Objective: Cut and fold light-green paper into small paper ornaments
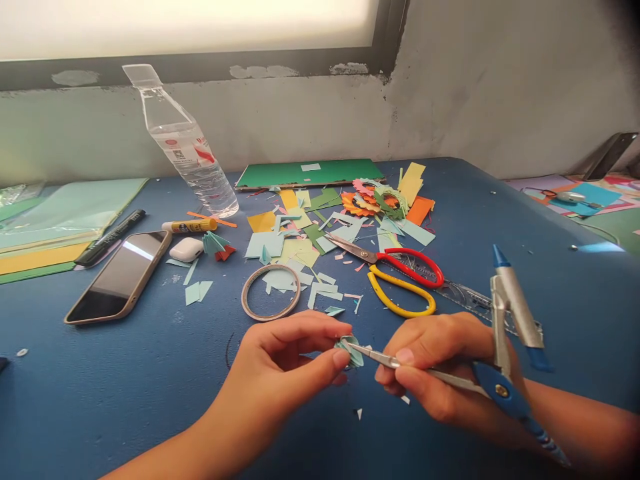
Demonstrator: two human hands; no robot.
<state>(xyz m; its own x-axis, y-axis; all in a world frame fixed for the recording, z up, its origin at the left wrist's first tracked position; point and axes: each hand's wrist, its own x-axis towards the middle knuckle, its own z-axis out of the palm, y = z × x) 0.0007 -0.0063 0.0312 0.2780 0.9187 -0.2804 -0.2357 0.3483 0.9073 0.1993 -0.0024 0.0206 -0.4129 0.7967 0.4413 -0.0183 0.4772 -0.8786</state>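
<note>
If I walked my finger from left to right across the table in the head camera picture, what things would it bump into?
Phone → earbud case → tape ring → folded paper piece pinched by left hand → red and yellow scissors → right hand → compass.

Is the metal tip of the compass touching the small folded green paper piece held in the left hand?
Touching. The head view shows the compass tip meeting the folded paper piece, pinched in the left hand; the right hand grips the compass leg.

I see my left hand (280,363) and right hand (435,373) meeting at a small folded pale-green paper piece (350,350) near the blue table's (125,400) front edge. Behind them lies a ring of clear tape (271,292); right of it, red-and-yellow-handled scissors (395,277); far left, a dark smartphone (120,277); behind that, a clear plastic water bottle (187,150).
</note>
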